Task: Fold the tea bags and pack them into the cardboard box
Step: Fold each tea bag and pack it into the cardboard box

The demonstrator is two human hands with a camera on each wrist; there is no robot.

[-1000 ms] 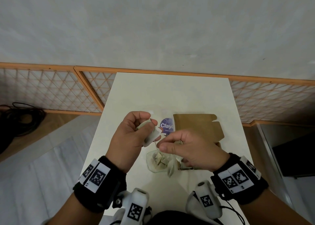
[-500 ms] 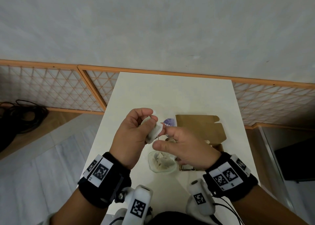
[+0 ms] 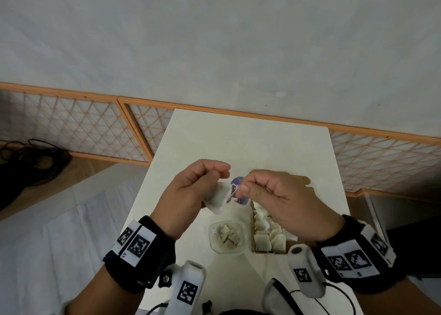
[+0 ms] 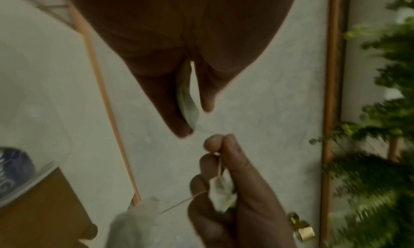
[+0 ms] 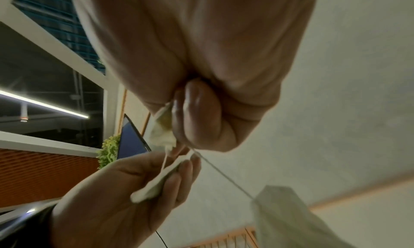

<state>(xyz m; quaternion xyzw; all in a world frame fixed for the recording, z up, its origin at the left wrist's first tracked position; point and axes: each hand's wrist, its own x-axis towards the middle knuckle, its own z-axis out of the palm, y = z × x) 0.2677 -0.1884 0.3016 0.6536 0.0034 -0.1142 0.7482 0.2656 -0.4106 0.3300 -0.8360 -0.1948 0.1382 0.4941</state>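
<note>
My left hand [image 3: 219, 181] grips a white tea bag [image 3: 218, 196] above the table; the left wrist view shows that tea bag [image 4: 188, 103] edge-on between thumb and fingers. My right hand [image 3: 247, 183] is just right of it and pinches a thin string [image 4: 201, 130] that runs to this bag. It also holds a small crumpled white piece [image 4: 221, 195]. A second string leads down from the right hand to another tea bag [image 5: 289, 223] that dangles below. The cardboard box [image 3: 252, 231] lies under my right hand with several folded bags [image 3: 269, 237] inside.
A clear bowl [image 3: 212, 237] of loose tea bags stands left of the box. A blue-labelled packet [image 3: 236, 183] lies behind my hands on the white table [image 3: 250, 142]. Beyond the table are an orange lattice screen [image 3: 71, 130], a grey wall, and black cables [image 3: 31, 161] on the floor.
Both hands have lifted away from the bowl. The right hand has drawn slightly to the right of the left hand's bag. The box's contents now show beneath the right hand.
</note>
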